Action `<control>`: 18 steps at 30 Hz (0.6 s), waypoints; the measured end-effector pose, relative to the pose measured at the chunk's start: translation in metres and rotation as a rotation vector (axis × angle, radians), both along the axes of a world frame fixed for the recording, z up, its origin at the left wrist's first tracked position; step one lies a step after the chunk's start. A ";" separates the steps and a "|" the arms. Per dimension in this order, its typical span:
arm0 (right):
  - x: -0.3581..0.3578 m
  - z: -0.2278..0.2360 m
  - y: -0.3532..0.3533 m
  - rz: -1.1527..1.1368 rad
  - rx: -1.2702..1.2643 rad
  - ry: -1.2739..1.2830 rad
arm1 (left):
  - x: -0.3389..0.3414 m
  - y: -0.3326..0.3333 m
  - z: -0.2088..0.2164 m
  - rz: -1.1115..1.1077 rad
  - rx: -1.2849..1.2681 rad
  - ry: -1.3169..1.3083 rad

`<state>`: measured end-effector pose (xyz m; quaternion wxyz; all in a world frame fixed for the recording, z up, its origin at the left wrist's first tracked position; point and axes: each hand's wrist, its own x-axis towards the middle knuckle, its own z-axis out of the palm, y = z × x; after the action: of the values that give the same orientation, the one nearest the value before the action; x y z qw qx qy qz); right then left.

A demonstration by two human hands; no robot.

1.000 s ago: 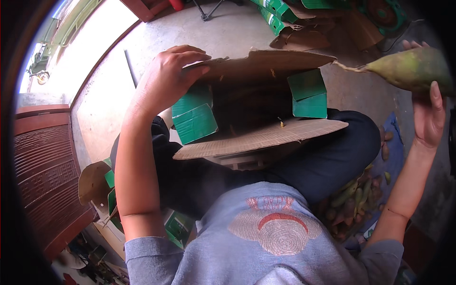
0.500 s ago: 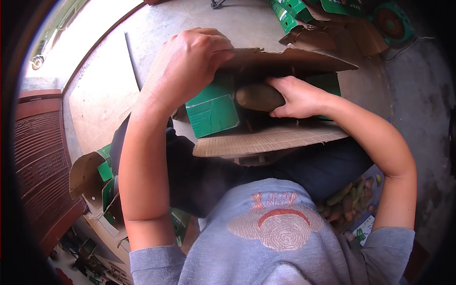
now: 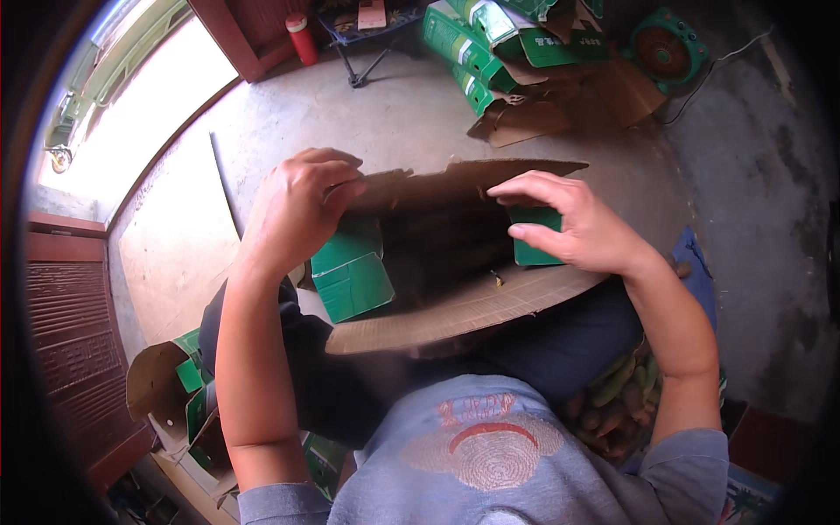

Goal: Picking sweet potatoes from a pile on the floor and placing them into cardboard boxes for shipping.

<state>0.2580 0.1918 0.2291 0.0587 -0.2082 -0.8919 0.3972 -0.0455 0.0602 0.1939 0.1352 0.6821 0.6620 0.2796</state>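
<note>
An open cardboard box [image 3: 429, 331] with green end flaps stands in front of me, its long brown flaps spread toward and away from me. My left hand [image 3: 306, 206] is closed on the left end of the far flap, thumb on the inner side. Over the right part of the opening hovers my right hand [image 3: 577, 223], thumb and fingers apart with nothing between them, near the green right end flap [image 3: 535, 249]. The box's inside is too dark to make out what lies there. A tiny dark-and-yellow thing [image 3: 499, 279] shows on the near flap.
Long brownish-green produce [image 3: 626, 394] is heaped on a blue sheet [image 3: 696, 271] at my right. Green cartons [image 3: 490, 66] pile up at the back, beside a green fan [image 3: 667, 48]. A folding stool [image 3: 354, 61] and red bottle [image 3: 301, 39] stand far off. More cartons [image 3: 162, 385] lie at my left.
My right hand has let go of the thick brownish vegetable it held over the box and has opened; the vegetable is out of sight. The view has shifted, showing more of the far floor.
</note>
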 end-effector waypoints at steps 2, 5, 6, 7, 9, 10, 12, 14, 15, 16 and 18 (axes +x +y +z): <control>0.034 0.021 0.003 -0.229 -0.051 0.181 | 0.005 0.001 0.006 0.017 -0.022 -0.010; 0.095 0.040 0.012 -0.522 -0.184 0.496 | 0.011 0.000 0.011 0.031 -0.069 -0.038; 0.120 0.044 0.018 -0.601 -0.127 0.528 | 0.011 0.001 0.012 0.053 -0.059 -0.082; 0.142 0.043 0.022 -0.679 -0.128 0.592 | 0.011 0.001 0.012 0.081 -0.052 -0.124; 0.188 0.036 0.027 -0.893 -0.089 0.640 | 0.011 0.005 0.011 0.066 -0.057 -0.113; 0.213 0.028 0.031 -0.917 -0.093 0.638 | 0.011 0.008 0.010 0.080 0.011 -0.123; 0.263 0.001 0.032 -1.155 -0.063 0.690 | 0.011 0.015 0.009 0.081 0.103 -0.134; 0.296 -0.037 0.023 -1.271 -0.136 0.647 | 0.010 0.015 0.011 0.099 0.096 -0.127; 0.314 -0.063 0.019 -1.341 -0.198 0.620 | 0.007 0.014 0.009 0.110 0.110 -0.121; 0.338 -0.100 0.015 -1.380 -0.258 0.599 | 0.008 0.016 0.006 0.111 0.130 -0.109; 0.368 -0.181 -0.013 -1.509 -0.351 0.545 | 0.002 0.019 -0.008 0.123 0.134 -0.070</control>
<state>0.6263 0.1792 0.0479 0.4912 -0.6544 -0.3914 0.4211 -0.0438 0.0789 0.1858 0.0948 0.6376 0.6772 0.3547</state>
